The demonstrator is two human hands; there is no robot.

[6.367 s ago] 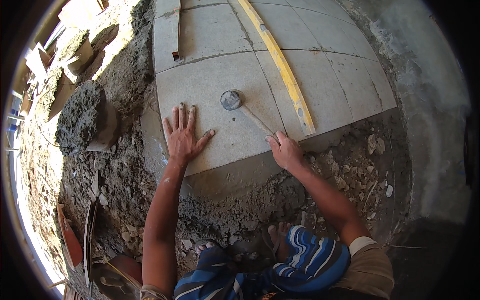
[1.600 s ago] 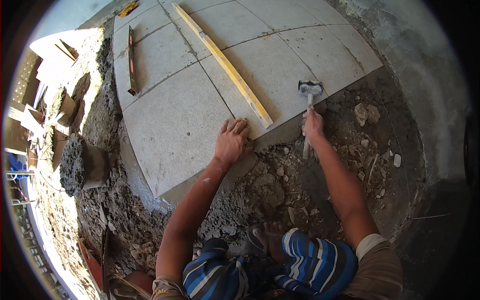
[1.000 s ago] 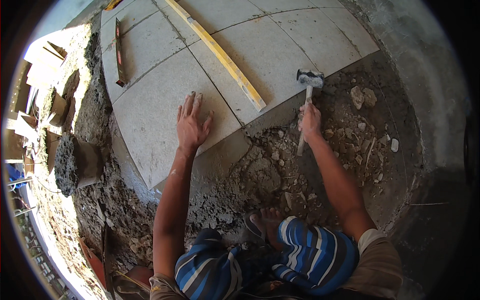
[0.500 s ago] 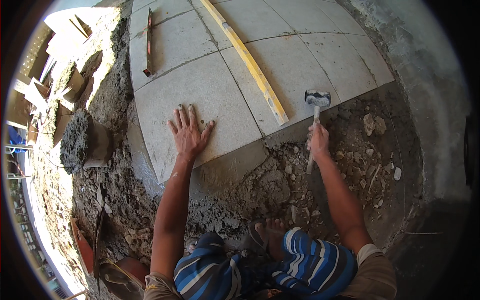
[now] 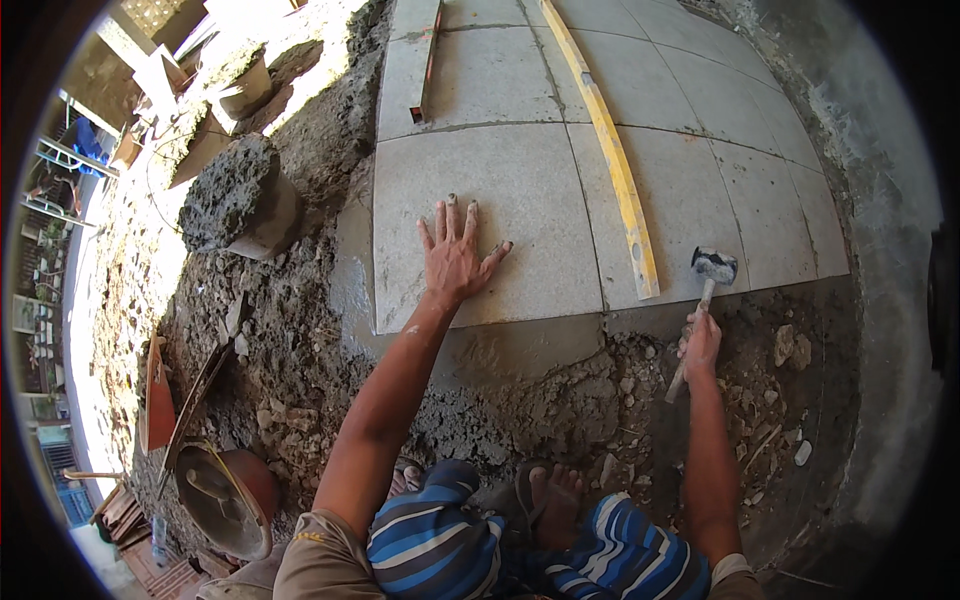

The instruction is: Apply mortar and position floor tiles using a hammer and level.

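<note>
Far left, blue sheeting (image 5: 90, 147); lower down, brown wood pieces (image 5: 122, 518) (a clear bottle (image 5: 159, 541) just beside them).

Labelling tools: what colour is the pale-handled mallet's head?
The mallet's head is black with whitish smears, best in head view.

The left of two head-worn fisheye cameras looks steeply down from close by the near edge of the tiled surface (image 5: 540, 265), facing across it.
</note>
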